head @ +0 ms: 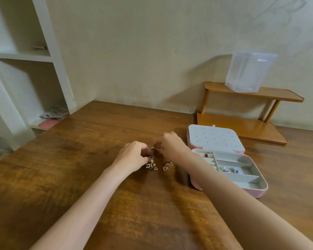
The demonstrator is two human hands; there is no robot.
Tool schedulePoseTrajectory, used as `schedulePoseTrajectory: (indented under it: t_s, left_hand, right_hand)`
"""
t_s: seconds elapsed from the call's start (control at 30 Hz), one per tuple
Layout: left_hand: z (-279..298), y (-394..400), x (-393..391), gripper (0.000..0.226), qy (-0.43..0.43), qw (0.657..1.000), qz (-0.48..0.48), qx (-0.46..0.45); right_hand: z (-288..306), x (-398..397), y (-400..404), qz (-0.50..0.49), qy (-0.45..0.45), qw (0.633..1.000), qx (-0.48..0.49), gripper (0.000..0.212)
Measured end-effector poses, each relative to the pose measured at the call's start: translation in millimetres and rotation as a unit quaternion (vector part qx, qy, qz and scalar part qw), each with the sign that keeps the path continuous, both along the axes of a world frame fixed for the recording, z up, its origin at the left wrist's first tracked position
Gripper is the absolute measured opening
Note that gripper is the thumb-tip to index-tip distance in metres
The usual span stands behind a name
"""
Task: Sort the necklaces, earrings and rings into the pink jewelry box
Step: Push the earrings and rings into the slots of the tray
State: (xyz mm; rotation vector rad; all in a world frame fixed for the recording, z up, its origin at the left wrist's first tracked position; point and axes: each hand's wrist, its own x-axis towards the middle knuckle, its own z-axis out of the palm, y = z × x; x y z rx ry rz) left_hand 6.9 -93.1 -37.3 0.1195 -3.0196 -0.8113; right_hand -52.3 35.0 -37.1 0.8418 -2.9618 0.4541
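The pink jewelry box (260,191) lies open at the right of the wooden table, its grey dotted lid (215,137) folded back. A few small pieces lie in its grey compartments (229,170). Left of the box, a small pile of gold earrings (151,166) and a second gold cluster (167,166) rest on the table. My left hand (134,156) pinches into the top of the pile. My right hand (170,144) is beside it, its fingertips closed on a small gold piece (152,147) just above the table.
A two-tier wooden stand (249,112) sits behind the box against the wall, with a clear plastic container (248,73) on its top shelf. White shelving (25,73) with papers stands past the table's left edge.
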Motion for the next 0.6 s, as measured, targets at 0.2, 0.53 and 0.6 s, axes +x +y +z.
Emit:
schedulePoseTrajectory:
  t_s: [0.2, 0.53, 0.6]
  left_hand:
    - [-5, 6, 2, 0.014, 0.024, 0.999, -0.02, 0.01]
    - [-2, 25, -1, 0.004, 0.083, 0.995, -0.035, 0.047]
    - [1, 33, -3, 0.003, 0.093, 0.992, -0.029, 0.084]
  right_hand:
    - [-2, 3, 1, -0.002, -0.028, 0.999, -0.017, 0.023]
    - [74, 8, 107, -0.108, -0.083, 0.987, -0.087, 0.009]
    - [77, 10, 131, -0.135, -0.126, 0.983, -0.008, 0.006]
